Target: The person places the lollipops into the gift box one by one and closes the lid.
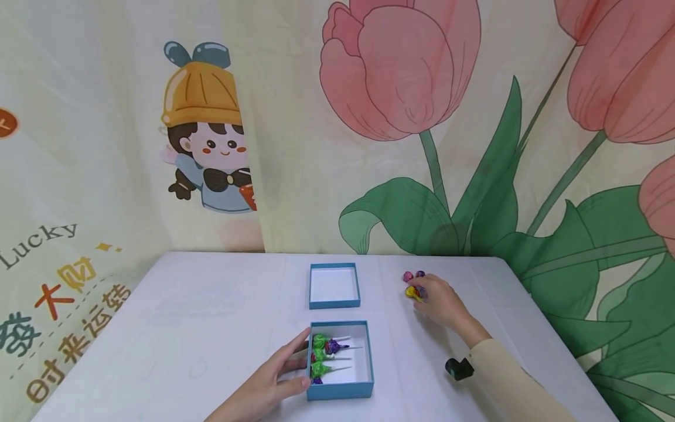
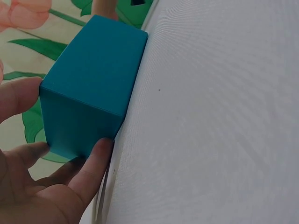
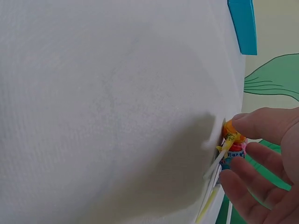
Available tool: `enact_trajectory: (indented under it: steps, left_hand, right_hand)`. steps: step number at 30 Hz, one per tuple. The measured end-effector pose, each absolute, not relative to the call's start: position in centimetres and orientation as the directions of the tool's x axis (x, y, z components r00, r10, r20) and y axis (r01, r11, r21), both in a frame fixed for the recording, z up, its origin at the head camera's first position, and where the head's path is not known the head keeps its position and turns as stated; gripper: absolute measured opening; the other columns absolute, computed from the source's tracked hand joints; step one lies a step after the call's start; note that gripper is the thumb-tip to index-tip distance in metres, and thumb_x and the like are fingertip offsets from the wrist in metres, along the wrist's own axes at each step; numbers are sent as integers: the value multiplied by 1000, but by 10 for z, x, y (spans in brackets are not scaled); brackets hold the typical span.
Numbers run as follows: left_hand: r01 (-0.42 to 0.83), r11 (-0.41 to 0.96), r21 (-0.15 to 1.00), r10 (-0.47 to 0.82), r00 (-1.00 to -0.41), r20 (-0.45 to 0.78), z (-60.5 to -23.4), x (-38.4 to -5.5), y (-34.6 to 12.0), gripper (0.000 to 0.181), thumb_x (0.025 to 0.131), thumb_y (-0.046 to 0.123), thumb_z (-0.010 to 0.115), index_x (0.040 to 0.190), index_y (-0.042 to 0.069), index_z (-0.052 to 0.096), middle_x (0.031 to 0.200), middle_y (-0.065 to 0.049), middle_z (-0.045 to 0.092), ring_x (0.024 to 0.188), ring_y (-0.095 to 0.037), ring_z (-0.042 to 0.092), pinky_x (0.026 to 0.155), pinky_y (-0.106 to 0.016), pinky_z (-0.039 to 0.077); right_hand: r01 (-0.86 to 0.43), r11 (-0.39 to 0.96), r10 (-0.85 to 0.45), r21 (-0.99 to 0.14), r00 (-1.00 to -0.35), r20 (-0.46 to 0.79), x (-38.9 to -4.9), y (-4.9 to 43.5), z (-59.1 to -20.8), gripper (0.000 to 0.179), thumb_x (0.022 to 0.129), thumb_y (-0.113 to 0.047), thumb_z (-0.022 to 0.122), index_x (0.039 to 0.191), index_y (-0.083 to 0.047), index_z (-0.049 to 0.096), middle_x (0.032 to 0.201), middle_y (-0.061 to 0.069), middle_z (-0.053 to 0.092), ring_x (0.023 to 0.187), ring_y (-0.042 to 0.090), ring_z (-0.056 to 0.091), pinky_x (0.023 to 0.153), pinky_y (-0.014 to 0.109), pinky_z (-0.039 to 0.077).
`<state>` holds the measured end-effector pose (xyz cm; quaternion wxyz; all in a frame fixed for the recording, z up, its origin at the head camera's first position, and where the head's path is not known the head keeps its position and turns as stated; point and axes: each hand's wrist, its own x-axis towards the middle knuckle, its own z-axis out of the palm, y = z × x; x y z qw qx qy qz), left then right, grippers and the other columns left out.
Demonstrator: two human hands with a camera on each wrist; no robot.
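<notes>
A blue box [image 1: 340,391] with a white inside stands near the front of the table, several lollipops in green [image 1: 320,369] and purple [image 1: 333,347] wrappers lying along its left part. My left hand [image 1: 276,375] rests against the box's left side; in the left wrist view its fingers [image 2: 96,163] lie on one blue face and the thumb is at a corner. Further back to the right, my right hand [image 1: 440,302] pinches a yellow lollipop [image 1: 412,293], its thumb on the wrapper. Just behind are a pink lollipop [image 1: 408,276] and a purple one [image 1: 420,274].
Behind the box lies a shallow blue-rimmed lid [image 1: 334,305], its white inside facing up. A small black object [image 1: 459,369] shows beside the right sleeve [image 1: 506,375]. A printed curtain with tulips [image 1: 401,70] hangs along the table's back edge.
</notes>
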<state>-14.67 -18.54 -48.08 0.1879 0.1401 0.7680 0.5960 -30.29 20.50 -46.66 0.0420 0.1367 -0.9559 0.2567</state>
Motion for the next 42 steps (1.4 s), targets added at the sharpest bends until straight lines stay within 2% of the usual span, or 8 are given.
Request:
enact_trajectory:
  steps: [5,8,13,18,27,32,42]
  left_hand:
    - [-33,246,969,432,-891,-141,-482,-145,-185,82,106,30,65,172,22,18,172,-25,23,145,-43,47,109,-54,51]
    - [-45,250,967,427,-891,-152,-482,-145,-184,82,106,31,66,172,23,18,172,-25,23,145,-43,46,109,-57,50]
    - [-1,248,969,443,-889,-114,-479,-146,-184,82,106,28,66,172,22,18,172,-25,23,145,-44,46,108,-50,49]
    - [-10,237,971,452,-884,-120,-479,-146,-184,81,107,28,65,172,23,17,172,-25,23,145,-43,46,107,-49,50]
    - [-42,249,968,434,-888,-151,-480,-148,-184,81,107,31,65,172,23,17,173,-23,24,146,-43,45,110,-58,49]
    - [-51,251,967,434,-887,-159,-479,-147,-184,82,107,31,65,172,23,17,173,-25,23,146,-44,45,110,-60,49]
    - [-59,245,968,430,-888,-163,-480,-148,-185,82,107,31,64,172,21,16,172,-27,23,146,-45,45,111,-61,47]
  right_hand:
    - [-288,846,-249,-449,-958,145,-303,204,-471,46,86,-5,88,129,-7,75,128,14,69,118,33,66,102,50,57]
    - [-301,852,-262,-428,-953,150,-304,204,-472,46,86,-5,87,130,-6,74,128,15,69,117,33,67,102,50,57]
    - [-318,857,-273,-405,-947,168,-306,205,-473,44,87,-4,86,129,-5,75,124,15,69,113,32,67,100,50,58]
    - [-328,862,-283,-387,-944,171,-306,204,-473,41,87,-1,85,127,-6,76,123,15,70,114,32,67,102,50,57]
    - [-303,857,-276,-417,-953,125,-307,200,-471,35,87,6,83,119,-10,78,103,4,69,89,19,60,87,37,60]
    - [-308,855,-285,-418,-951,117,-309,199,-473,34,87,7,82,115,-12,79,98,2,68,89,18,60,86,35,59]
    - [-276,852,-264,-444,-960,90,-310,198,-477,34,87,10,81,110,-15,77,98,0,69,90,18,63,87,37,61]
